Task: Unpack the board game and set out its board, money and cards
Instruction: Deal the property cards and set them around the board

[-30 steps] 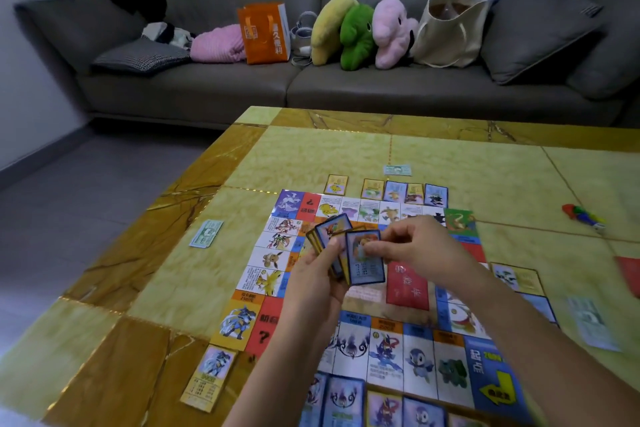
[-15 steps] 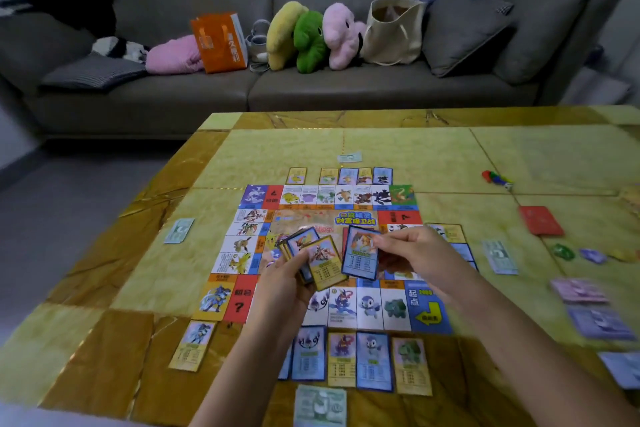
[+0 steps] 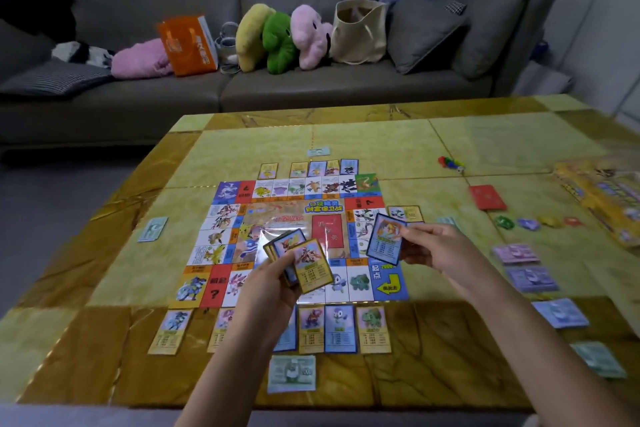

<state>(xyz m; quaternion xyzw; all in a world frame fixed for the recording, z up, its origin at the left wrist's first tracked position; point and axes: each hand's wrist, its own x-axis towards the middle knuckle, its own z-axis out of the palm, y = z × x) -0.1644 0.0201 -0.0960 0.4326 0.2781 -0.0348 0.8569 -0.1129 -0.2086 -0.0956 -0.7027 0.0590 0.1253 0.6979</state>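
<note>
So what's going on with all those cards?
Someone is setting out a board game. The left hand holds a stack of cards, and the right hand pinches one blue card above the board. It lies open on the table, with rows of cards along its near and far edges and paper money to the right.

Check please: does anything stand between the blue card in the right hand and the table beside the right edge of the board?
Nothing visible does. The right hand pinches the blue card just over that edge of the board; one yellow card lies there, farther back.
</note>
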